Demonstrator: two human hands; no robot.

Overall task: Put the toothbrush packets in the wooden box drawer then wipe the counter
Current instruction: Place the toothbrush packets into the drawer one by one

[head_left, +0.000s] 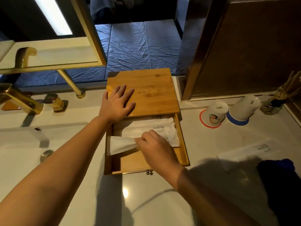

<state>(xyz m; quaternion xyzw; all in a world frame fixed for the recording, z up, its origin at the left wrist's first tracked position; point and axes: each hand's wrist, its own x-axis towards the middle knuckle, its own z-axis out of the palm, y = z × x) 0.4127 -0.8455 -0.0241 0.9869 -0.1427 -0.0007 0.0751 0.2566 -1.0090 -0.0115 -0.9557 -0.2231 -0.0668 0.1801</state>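
White counter point(146, 198) by the sink point(19, 144), box point(143, 92) with drawer point(184, 150) pulled open.
Left hand point(116, 103) lay flat, fingers spread, on the box lid, gripping nothing. Right hand point(156, 149) pinched one packet point(122, 145) over the drawer; more packets point(156, 126) lay inside, another packet point(249, 150) sat on the counter beside a dark cloth point(281, 181). Two upturned cups point(215, 115) stood behind.

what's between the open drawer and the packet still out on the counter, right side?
Bare white counter, partly in shadow. Head view shows nothing lying between the drawer and the loose packet; the two upside-down cups stand farther back.
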